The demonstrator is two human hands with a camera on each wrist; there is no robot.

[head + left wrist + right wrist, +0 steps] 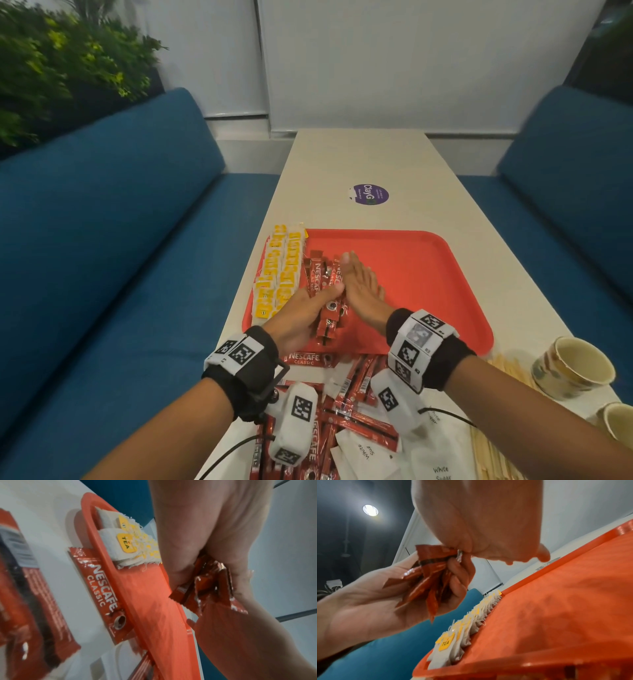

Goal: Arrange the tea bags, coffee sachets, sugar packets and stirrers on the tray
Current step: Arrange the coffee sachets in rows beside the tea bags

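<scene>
A red tray (411, 274) lies on the white table. Rows of yellow-tagged tea bags (281, 270) run along its left edge, also seen as tea bags (471, 622) from the right wrist. Over the tray, my left hand (305, 311) grips a bundle of red coffee sachets (323, 284). My right hand (358, 284) has straight fingers and presses flat against the bundle's right side. The left wrist view shows the sachet ends (211, 588) bunched in the left hand's curled fingers (180, 568). Loose sachets (346, 404), white sugar packets (370, 452) and wooden stirrers (493, 459) lie near the front edge.
Two paper cups (575, 366) (616, 421) stand at the right front of the table. A purple sticker (371, 194) is on the tabletop beyond the tray. Blue sofas (102, 274) flank the table on both sides. One sachet (101, 592) lies against the tray's near rim.
</scene>
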